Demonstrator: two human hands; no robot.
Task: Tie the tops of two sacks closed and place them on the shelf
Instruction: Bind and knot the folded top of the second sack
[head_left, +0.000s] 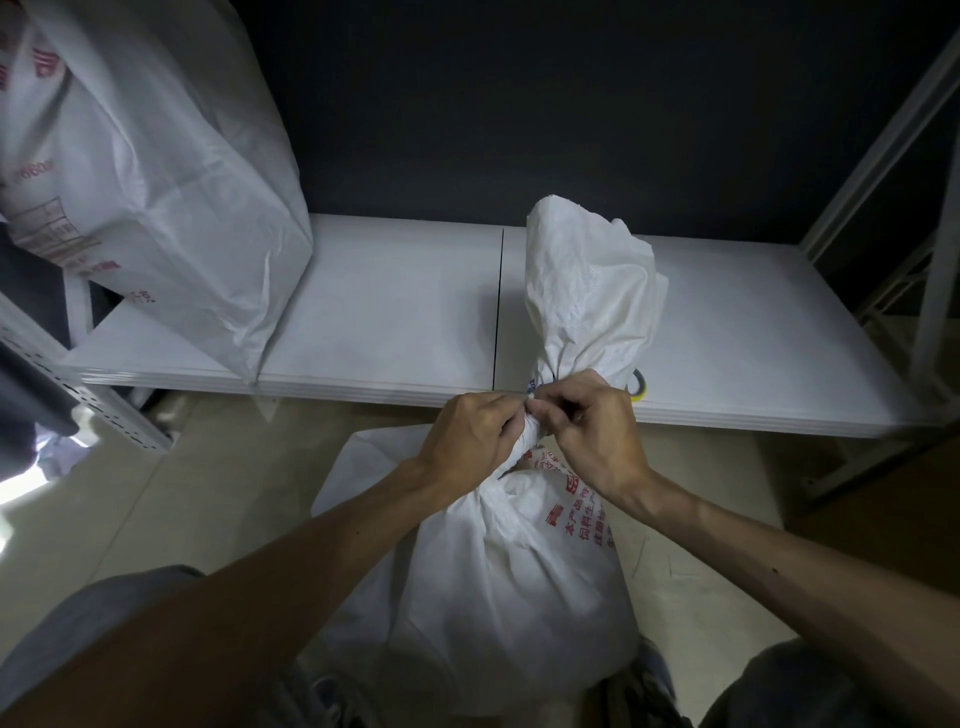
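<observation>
A white woven sack (498, 587) with red print stands on the floor between my knees, in front of the shelf (384, 322). Its neck is gathered tight, and the loose top (587, 291) flares up above my hands. My left hand (467, 441) grips the gathered neck from the left. My right hand (592, 436) pinches a thin tie at the neck from the right. A second white sack (156, 171) with red print sits on the left end of the shelf; its top is out of view.
The white shelf board runs across the middle, with a seam near its centre. A yellow-and-dark tape roll (638, 387) lies on the shelf just behind my right hand. White metal uprights (930, 291) stand at right, and a perforated post (104, 410) at left. Beige floor tiles lie below.
</observation>
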